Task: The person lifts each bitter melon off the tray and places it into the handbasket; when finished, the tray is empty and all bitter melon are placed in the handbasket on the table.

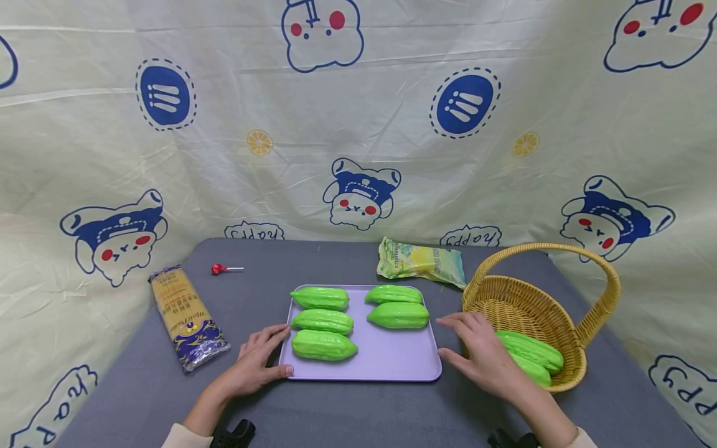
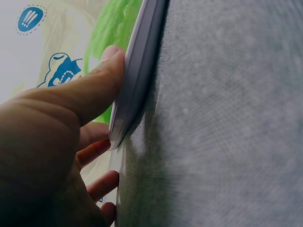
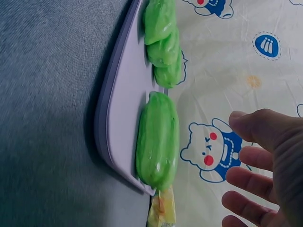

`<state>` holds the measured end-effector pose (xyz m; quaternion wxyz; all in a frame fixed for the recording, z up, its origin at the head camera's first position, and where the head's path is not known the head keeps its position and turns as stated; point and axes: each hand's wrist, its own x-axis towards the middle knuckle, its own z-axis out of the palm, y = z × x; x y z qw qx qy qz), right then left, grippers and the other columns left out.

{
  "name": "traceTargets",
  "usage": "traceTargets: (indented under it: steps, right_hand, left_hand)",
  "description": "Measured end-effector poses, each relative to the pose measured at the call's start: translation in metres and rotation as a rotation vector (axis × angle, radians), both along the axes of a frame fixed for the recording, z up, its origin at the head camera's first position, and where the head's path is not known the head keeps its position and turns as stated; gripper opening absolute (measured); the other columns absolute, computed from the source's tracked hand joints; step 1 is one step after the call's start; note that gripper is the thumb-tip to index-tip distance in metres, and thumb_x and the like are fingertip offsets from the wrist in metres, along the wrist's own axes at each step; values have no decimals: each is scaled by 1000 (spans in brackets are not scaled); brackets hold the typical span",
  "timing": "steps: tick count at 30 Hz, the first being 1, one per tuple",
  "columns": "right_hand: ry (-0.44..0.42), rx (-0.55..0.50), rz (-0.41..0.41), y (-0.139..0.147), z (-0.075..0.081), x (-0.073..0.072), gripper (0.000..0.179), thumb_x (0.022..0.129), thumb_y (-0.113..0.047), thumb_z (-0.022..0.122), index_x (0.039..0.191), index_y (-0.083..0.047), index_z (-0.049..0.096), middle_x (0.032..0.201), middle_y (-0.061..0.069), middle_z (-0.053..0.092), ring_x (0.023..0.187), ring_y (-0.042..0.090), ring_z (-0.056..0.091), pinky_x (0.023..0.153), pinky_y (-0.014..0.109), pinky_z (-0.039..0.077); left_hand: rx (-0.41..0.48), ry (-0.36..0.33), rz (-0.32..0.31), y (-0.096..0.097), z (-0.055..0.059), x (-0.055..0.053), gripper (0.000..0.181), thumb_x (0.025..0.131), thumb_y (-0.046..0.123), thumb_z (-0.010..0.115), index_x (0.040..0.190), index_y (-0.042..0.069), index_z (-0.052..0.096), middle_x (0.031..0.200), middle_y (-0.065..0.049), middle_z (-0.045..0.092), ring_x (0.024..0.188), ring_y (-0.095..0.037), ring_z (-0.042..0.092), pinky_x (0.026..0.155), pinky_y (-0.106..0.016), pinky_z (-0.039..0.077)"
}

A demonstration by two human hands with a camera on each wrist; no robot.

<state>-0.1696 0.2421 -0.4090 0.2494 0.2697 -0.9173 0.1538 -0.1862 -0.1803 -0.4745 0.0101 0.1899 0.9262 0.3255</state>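
Observation:
On the lilac tray (image 1: pixel 386 364) lie several green ridged gourds, like bitter melons. Three stand in a column on the left, the nearest being one gourd (image 1: pixel 323 345); two more, including a gourd (image 1: pixel 398 315), lie at the back right. My left hand (image 1: pixel 260 361) touches the tray's left edge, its thumb against the rim in the left wrist view. My right hand (image 1: pixel 482 348) hovers between the tray and the wicker basket (image 1: pixel 515 292), fingers spread and holding nothing. Inside the basket are green gourds (image 1: pixel 532 351), partly hidden by my right hand and forearm.
At the left lies a long pack of noodles (image 1: pixel 187 317). Behind it is a red lollipop (image 1: pixel 218 269). A green-yellow packet (image 1: pixel 420 261) lies behind the tray, near the basket, whose tall handle (image 1: pixel 607 286) arches up. A printed curtain (image 1: pixel 358 124) hangs behind the grey table (image 1: pixel 358 414).

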Motion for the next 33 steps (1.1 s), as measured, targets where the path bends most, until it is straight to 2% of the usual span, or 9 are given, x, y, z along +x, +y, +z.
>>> traceTargets:
  steps: [11,21,33]
  right_hand:
    - [3,-24,27,-21,-6,-14,48,70,-23,81,112,-9,64,106,4,62,97,20,52,81,40,40]
    - [6,-18,-9,-31,-16,-29,48,70,-22,82,112,-7,64,106,7,62,96,22,53,78,39,41]
    - [-78,-31,-35,-38,-27,-43,57,70,-25,82,119,-6,60,116,12,58,106,29,50,86,45,44]
  left_hand:
    - [10,6,2,0,0,0,76,80,42,70,142,8,42,146,-9,38,126,-34,33,96,-55,24]
    - [14,-11,3,0,2,0,75,81,41,70,142,7,42,147,-10,38,127,-35,32,96,-56,24]
    - [12,-7,0,0,1,0,75,80,41,70,142,8,42,146,-9,37,128,-36,32,96,-58,23]
